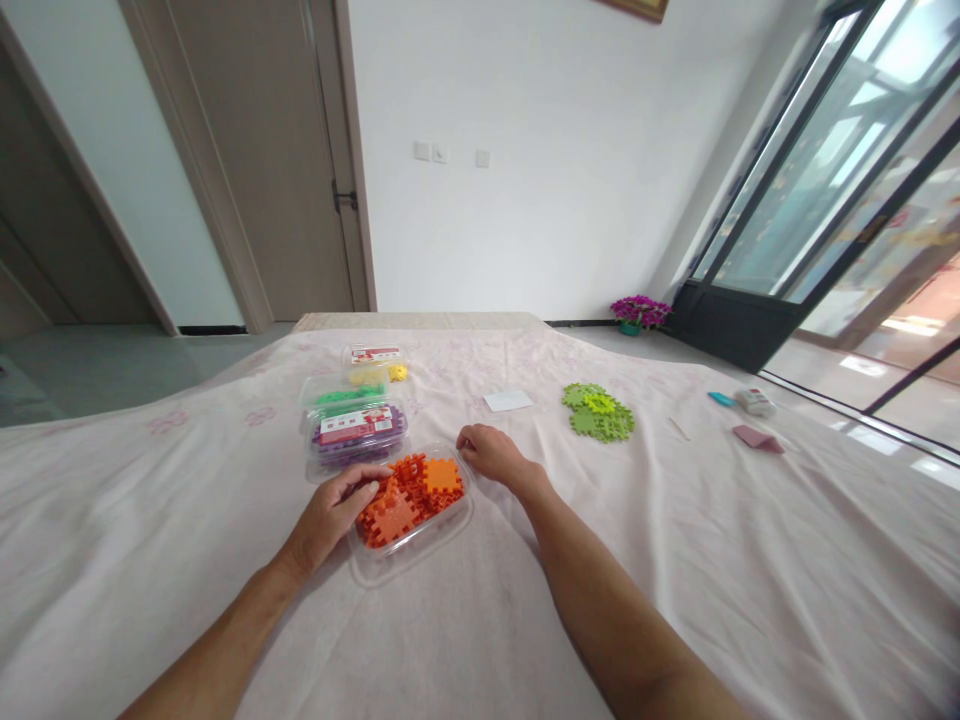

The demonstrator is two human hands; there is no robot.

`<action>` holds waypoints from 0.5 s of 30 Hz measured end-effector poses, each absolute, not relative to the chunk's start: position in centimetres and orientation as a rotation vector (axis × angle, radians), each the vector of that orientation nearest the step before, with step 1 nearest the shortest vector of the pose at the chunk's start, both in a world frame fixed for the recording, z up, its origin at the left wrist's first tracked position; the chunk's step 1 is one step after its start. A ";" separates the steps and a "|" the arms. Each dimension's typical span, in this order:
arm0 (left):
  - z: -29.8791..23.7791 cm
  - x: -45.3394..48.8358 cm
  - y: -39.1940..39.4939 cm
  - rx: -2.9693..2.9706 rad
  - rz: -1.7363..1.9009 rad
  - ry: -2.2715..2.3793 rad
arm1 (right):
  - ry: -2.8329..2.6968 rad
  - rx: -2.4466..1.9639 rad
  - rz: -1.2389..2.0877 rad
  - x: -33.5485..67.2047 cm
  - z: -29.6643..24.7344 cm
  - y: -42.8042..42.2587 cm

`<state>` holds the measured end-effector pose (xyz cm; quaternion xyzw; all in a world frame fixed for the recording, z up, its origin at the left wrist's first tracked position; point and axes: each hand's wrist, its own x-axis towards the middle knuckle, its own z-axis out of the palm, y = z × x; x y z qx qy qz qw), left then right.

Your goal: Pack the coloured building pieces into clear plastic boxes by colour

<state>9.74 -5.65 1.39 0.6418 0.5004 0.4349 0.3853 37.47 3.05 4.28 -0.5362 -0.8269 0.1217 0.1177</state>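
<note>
A clear plastic container (pixel 420 541) stands on the cloth in front of me, filled with orange interlocking toy pieces (pixel 394 515). At its left side is my left hand (pixel 330 515), fingers over the rim and thumb against the orange pieces. My right hand (pixel 491 453) rests by the container's far right corner, its fingers curled down; whatever they pinch is hidden. Just behind lies a labelled container of purple pieces (pixel 356 432), partly under a clear lid. Beyond it are a container of green pieces (pixel 350 396) and one with yellow pieces (pixel 397 373).
A pale cloth (pixel 300 640) with creases covers the table. Right of centre lie a white card (pixel 508 401) and a pile of light green pieces (pixel 598 415). Farther right are a blue item (pixel 721 399), a small white object (pixel 754 402) and a folded pink cloth (pixel 757 438).
</note>
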 end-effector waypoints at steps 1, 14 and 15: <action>1.4 9.7 -5.7 1.634 1.108 1.275 | -2.418 -1.570 0.357 37.5 4.3 3.0; 1.6 9.9 -5.7 1.636 1.108 1.292 | -2.436 -1.596 0.336 37.3 4.2 3.0; 1.6 9.9 -5.7 1.637 1.109 1.292 | -2.433 -1.599 0.332 37.3 4.1 3.0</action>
